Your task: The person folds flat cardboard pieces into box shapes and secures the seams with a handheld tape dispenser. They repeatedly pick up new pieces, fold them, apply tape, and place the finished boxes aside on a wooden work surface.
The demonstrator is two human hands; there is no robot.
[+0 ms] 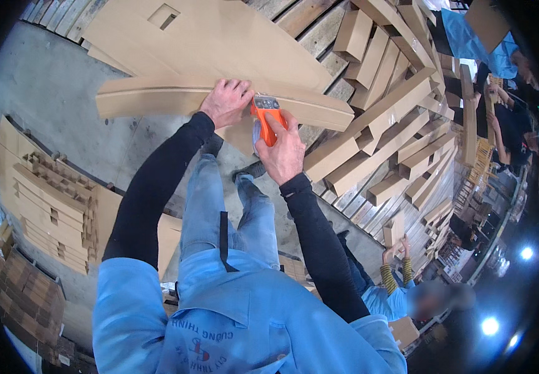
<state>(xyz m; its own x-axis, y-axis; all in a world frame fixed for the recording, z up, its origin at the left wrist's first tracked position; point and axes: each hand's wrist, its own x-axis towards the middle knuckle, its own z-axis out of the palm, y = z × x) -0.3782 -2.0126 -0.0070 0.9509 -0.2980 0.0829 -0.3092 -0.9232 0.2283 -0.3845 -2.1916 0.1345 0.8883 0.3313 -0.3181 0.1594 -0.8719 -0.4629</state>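
Blue work jacket (pixel 238 311) and black sleeves fill the lower frame, nearest the lens. Far left, stacks of flat cardboard pieces (pixel 51 206) stand on the concrete floor (pixel 51 81). Moving right, the left hand (pixel 227 101) lies palm-down, fingers spread, pressing on a long folded cardboard box (pixel 157 100) without gripping it. That box lies above the person's knees, its long axis running nearly left to right across the view, the right end tapering toward a pile of similar long boxes (pixel 394 143). Just beside the left hand, the right hand (pixel 282 149) is closed around an orange tape dispenser (pixel 268 115), whose head points up and away, touching the box's seam. Judging from this, the dispenser's cutting edge sits very close to the left fingers, so a slip could nick them; uneven pressure could also let the box twist and the tape run crooked. Farther right, another person (pixel 394 293) crouches, holding up a small box.
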